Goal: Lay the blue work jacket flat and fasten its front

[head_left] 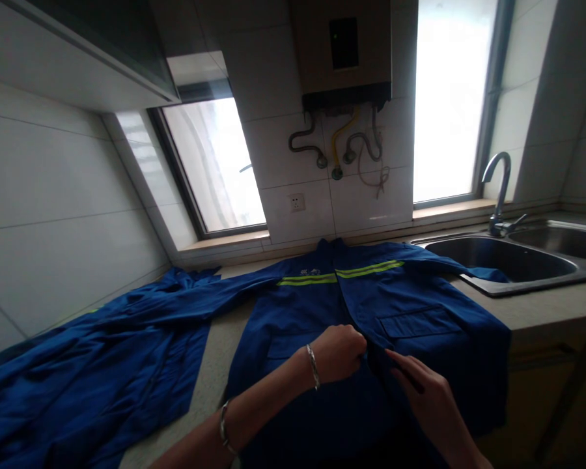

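A blue work jacket (293, 326) with yellow-green stripes lies spread front up on the counter, its lower part hanging over the front edge. My left hand (339, 352), with bracelets along the arm, is closed at the jacket's front opening and grips the cloth edge. Just to its right, my right hand (427, 387) has the other front edge between its fingers, fairly low on the opening. Whether a zip or a button is between my fingertips is too dark to see. One jacket sleeve reaches the sink rim.
Another blue garment (141, 345) lies rumpled on the counter (209, 371) at the left. To the right is a double sink (532, 283) with a curved tap (502, 189). A water heater (344, 52) with pipes hangs on the wall, and a cabinet (92, 58) juts out at upper left.
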A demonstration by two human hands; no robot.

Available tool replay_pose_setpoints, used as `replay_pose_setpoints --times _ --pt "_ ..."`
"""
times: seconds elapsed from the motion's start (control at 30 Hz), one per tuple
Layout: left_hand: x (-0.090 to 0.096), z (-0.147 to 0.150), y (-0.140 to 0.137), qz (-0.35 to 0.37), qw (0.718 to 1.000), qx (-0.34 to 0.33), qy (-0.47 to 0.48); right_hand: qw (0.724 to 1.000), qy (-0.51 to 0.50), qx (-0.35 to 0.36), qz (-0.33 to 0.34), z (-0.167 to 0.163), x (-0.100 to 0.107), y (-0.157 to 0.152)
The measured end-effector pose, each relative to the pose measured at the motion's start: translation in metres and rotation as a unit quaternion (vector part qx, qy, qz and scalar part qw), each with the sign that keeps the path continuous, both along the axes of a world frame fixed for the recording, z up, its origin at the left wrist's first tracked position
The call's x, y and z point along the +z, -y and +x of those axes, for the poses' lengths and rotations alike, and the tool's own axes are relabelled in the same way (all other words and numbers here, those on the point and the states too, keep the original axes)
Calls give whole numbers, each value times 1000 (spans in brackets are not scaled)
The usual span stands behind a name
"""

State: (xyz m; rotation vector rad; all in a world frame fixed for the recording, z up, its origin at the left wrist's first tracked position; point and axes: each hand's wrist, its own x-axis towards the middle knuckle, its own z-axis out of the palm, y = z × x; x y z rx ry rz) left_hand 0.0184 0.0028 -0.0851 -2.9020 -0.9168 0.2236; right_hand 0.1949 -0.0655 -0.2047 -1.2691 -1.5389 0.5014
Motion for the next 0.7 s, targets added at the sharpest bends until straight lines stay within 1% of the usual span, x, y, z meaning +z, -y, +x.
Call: replay_pose_setpoints --times 0.07,0.13,0.2,0.27,0.37,0.47,0.57,0.63,0.7 --pt "-3 1 1 12 1000 -1 -3 1000 11 -15 19 1 4 -1" --pt "-4 1 4 33 999 -7 4 999 10 -25 23 1 8 -3" --pt "-4 1 5 49 998 -22 16 1000 -2 -16 11 1 12 -4" --pt "-2 2 6 41 998 -41 24 999 -29 6 -12 2 17 -7" --pt "-5 4 3 0 997 -67 38 993 -103 31 -47 4 27 -12" --pt "-14 8 -5 -54 993 -80 69 984 -156 48 -68 7 38 -16" --pt "-24 8 -15 -119 980 -84 136 983 -145 73 -83 10 41 -17" --pt "-29 6 -20 -160 967 -68 185 986 -112 82 -96 12 36 -16" --pt "-32 4 -24 -185 958 -52 211 989 -71 79 -102 12 28 -16"
